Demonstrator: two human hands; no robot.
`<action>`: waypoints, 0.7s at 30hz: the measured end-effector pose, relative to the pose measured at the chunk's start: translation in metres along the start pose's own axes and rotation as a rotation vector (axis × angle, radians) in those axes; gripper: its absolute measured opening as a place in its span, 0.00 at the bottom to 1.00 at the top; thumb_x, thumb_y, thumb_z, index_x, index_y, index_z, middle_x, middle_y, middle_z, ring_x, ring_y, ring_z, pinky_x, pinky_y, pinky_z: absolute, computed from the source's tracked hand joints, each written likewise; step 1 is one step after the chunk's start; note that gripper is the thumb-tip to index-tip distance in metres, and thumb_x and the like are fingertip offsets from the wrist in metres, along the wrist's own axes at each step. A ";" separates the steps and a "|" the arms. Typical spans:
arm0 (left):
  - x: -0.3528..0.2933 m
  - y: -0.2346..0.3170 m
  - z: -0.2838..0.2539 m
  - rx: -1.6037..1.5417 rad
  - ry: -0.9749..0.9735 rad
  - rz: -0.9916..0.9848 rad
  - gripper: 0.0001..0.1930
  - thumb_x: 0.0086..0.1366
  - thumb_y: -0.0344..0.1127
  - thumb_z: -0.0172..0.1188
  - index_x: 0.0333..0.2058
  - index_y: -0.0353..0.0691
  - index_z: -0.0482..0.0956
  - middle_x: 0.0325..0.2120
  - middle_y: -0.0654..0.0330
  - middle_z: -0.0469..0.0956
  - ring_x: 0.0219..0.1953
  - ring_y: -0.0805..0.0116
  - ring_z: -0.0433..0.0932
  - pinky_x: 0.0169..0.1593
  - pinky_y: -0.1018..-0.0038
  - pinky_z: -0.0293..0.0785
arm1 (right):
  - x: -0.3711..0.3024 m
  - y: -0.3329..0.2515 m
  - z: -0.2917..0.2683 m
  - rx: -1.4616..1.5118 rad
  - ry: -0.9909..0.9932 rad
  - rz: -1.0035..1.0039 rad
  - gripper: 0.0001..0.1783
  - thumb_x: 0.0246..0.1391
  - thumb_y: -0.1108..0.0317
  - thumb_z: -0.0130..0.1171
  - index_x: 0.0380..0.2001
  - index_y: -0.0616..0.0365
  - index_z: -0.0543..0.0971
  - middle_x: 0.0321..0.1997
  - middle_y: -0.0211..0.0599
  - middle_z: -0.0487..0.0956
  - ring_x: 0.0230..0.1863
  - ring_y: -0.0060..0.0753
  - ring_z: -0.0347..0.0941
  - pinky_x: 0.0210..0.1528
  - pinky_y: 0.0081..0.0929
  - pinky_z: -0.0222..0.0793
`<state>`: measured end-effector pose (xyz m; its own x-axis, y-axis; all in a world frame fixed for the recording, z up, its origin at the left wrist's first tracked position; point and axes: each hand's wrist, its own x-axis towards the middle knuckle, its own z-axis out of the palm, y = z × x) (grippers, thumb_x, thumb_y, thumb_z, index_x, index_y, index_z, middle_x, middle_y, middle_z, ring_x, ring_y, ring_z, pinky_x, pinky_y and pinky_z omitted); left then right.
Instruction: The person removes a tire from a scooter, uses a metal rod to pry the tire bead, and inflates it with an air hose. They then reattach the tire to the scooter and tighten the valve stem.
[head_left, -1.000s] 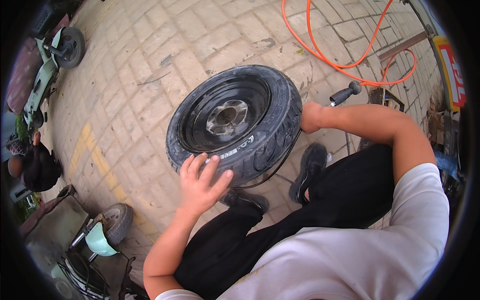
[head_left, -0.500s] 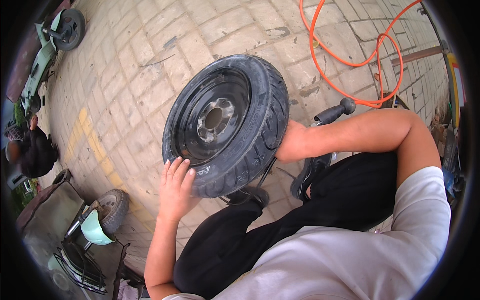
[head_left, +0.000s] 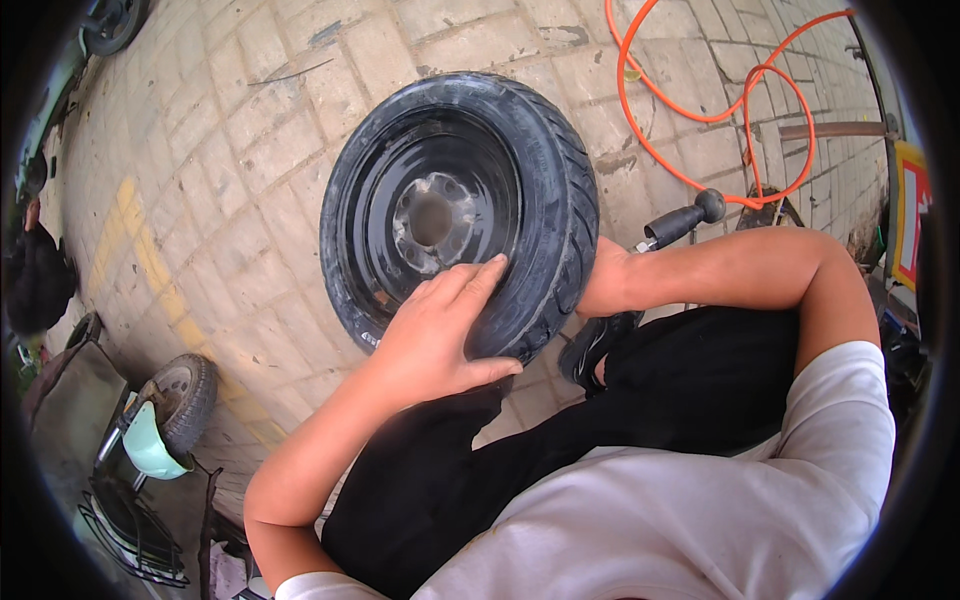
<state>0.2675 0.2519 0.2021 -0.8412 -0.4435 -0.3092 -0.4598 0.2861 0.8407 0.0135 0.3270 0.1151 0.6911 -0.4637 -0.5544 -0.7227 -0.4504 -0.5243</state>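
Observation:
A wheel with a black tyre (head_left: 545, 190) and a dark metal rim (head_left: 375, 215) is tilted in front of me, its round centre hole facing up. My left hand (head_left: 445, 320) lies across the lower side of the tyre, fingers stretched towards the rim and thumb apart. At the right, my right hand (head_left: 606, 280) grips the tread side of the wheel; its fingertips are hidden behind the tyre. Just beyond that wrist, a black-handled tool with a ball end (head_left: 685, 220) rests close to my forearm.
An orange hose (head_left: 630, 95) loops over the paving at the upper right. At the lower left stands a vehicle part with a small wheel (head_left: 190, 400) and a pale green fender (head_left: 152, 445). A person in dark clothing (head_left: 38, 280) is at the far left edge.
My left hand has moved right and up, from the tyre's lower left edge onto its lower side by the rim. The wheel has turned to lie flatter towards me.

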 end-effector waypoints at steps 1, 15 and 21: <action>0.003 0.000 0.004 -0.065 0.003 -0.054 0.51 0.44 0.45 0.78 0.64 0.32 0.60 0.52 0.48 0.70 0.53 0.53 0.72 0.58 0.64 0.69 | 0.000 0.000 0.001 -0.021 -0.029 0.006 0.29 0.55 0.65 0.48 0.63 0.51 0.69 0.68 0.38 0.68 0.69 0.43 0.61 0.67 0.40 0.59; 0.027 -0.005 0.016 -0.259 0.253 -0.223 0.12 0.64 0.29 0.60 0.44 0.29 0.80 0.33 0.54 0.79 0.34 0.70 0.79 0.41 0.75 0.75 | 0.002 -0.007 -0.008 -0.102 -0.171 0.000 0.31 0.56 0.63 0.50 0.64 0.52 0.68 0.71 0.39 0.62 0.73 0.43 0.53 0.72 0.41 0.49; 0.031 -0.007 0.017 -0.310 0.255 -0.259 0.12 0.63 0.29 0.61 0.43 0.29 0.81 0.34 0.54 0.81 0.34 0.71 0.81 0.41 0.76 0.77 | 0.002 -0.007 -0.006 -0.078 -0.145 0.015 0.31 0.54 0.63 0.51 0.63 0.52 0.69 0.71 0.39 0.63 0.72 0.43 0.55 0.72 0.41 0.50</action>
<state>0.2397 0.2502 0.1791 -0.5958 -0.6718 -0.4401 -0.5061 -0.1114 0.8552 0.0195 0.3247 0.1218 0.6677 -0.3581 -0.6527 -0.7265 -0.5048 -0.4662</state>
